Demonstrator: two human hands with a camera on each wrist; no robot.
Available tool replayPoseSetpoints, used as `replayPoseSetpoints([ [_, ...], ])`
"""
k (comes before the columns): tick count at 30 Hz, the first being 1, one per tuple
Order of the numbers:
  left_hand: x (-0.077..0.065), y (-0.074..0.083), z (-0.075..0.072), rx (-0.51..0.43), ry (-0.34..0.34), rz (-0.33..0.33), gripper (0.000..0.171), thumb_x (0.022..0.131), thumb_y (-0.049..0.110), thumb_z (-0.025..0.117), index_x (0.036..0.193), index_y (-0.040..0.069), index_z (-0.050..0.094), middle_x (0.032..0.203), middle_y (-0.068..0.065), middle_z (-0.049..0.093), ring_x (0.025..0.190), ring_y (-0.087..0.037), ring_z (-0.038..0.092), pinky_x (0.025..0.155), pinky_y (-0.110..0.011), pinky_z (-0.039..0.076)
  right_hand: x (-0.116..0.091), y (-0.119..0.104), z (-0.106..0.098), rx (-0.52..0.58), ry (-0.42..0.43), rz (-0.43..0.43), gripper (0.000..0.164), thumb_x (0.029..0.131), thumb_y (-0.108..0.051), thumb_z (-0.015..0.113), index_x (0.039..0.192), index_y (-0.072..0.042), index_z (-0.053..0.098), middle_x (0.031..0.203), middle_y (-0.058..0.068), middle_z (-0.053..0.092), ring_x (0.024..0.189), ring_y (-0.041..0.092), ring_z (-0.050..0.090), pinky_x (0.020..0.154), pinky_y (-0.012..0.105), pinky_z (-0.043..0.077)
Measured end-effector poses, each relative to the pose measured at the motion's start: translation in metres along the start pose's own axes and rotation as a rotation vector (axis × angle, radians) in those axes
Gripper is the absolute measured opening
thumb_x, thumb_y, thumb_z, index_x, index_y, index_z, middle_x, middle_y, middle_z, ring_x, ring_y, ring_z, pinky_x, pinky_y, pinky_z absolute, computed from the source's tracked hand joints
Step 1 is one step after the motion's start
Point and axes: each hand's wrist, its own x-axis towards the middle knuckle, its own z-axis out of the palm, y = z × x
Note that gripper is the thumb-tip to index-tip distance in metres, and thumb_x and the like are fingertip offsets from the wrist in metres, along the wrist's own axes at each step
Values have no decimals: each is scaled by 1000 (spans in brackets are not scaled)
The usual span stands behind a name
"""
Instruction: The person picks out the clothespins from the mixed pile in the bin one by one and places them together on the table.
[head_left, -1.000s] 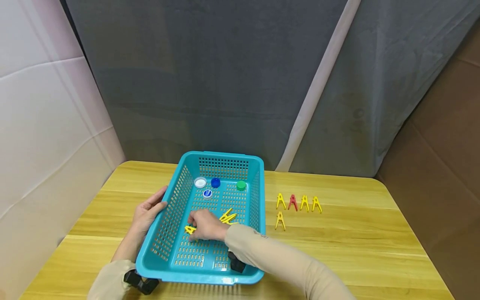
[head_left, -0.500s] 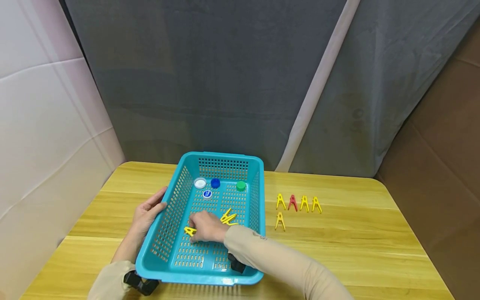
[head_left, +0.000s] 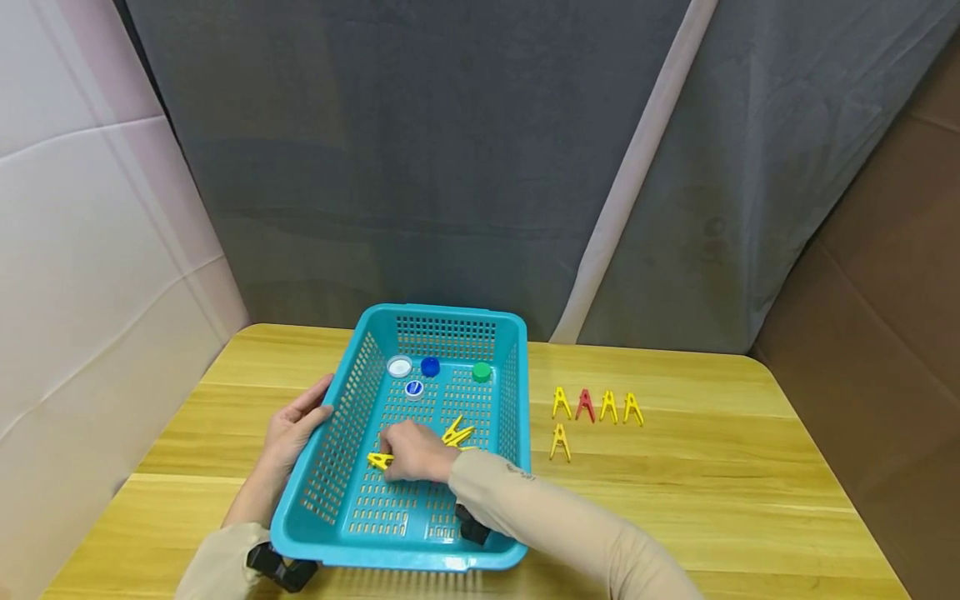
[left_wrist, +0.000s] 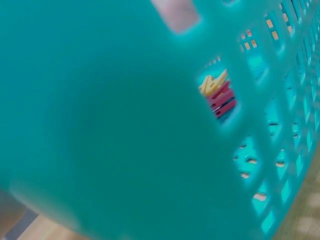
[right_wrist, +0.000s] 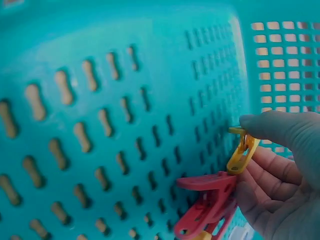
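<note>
A turquoise plastic basket stands on the wooden table, and my left hand grips its left rim. Inside it, my right hand pinches a yellow clothespin between thumb and fingers, close over the slotted floor. Red clothespins lie right beside those fingers in the right wrist view; from the head, the hand mostly hides them. More yellow clothespins lie to the right of the hand. Through the basket wall, the left wrist view shows a pale yellow clothespin over a red one.
Toward the basket's far end lie a white cap, a blue cap, a green cap and a blue-and-white cap. On the table to the right, a red clothespin stands in a row among yellow ones.
The yellow clothespin at my right fingertips has turned slightly, and that hand has shifted a little to the right. My left hand and the basket stay nearly still.
</note>
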Motion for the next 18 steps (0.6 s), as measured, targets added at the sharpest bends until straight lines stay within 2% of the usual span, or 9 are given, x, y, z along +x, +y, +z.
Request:
replayPoseSetpoints([
  [3, 0, 0, 0, 7, 2, 3, 50, 92, 3, 56, 137, -7, 36, 106, 24, 62, 96, 5, 58, 76, -14, 50, 0, 0, -4, 50, 16, 18, 20, 72, -14, 80, 78, -9, 61, 65, -8, 45, 55, 5, 39, 47, 15, 33],
  [9, -1, 0, 0, -13, -1, 10, 48, 92, 2, 56, 137, -4, 39, 106, 22, 62, 96, 4, 59, 75, -15, 50, 0, 0, -12, 69, 66, 37, 21, 73, -15, 80, 83, -8, 62, 67, -7, 46, 56, 5, 39, 49, 15, 34],
  [18, 0, 0, 1, 2, -1, 13, 50, 92, 2, 56, 137, -9, 35, 106, 23, 62, 96, 5, 59, 75, -15, 50, -2, -2, -29, 157, 118, 40, 22, 74, -11, 78, 90, -4, 65, 74, -2, 55, 62, 5, 42, 54, 15, 39],
])
